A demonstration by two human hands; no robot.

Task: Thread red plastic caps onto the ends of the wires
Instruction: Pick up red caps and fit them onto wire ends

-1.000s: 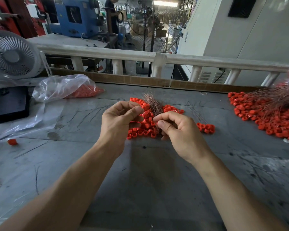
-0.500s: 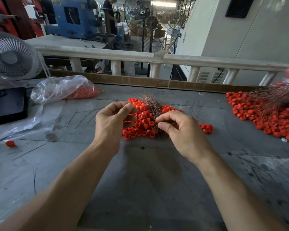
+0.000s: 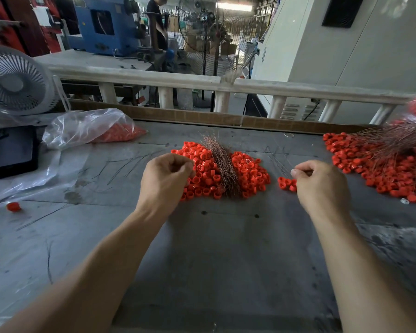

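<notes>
Head view: both hands are seen over the grey table (image 3: 214, 260).
Change: the right hand (image 3: 322, 186) has been drawn away rightward from the wire bundle (image 3: 222, 169), beside a few loose caps (image 3: 286, 183).
Right grip: thumb and forefinger are pinched together; a single wire is probably held, too thin to confirm.
Left grip: the left hand (image 3: 165, 182) is curled at the central cap pile (image 3: 247, 173); contents cannot be told.
Meaning: a fresh wire is judged separated; capping not yet done.
</notes>
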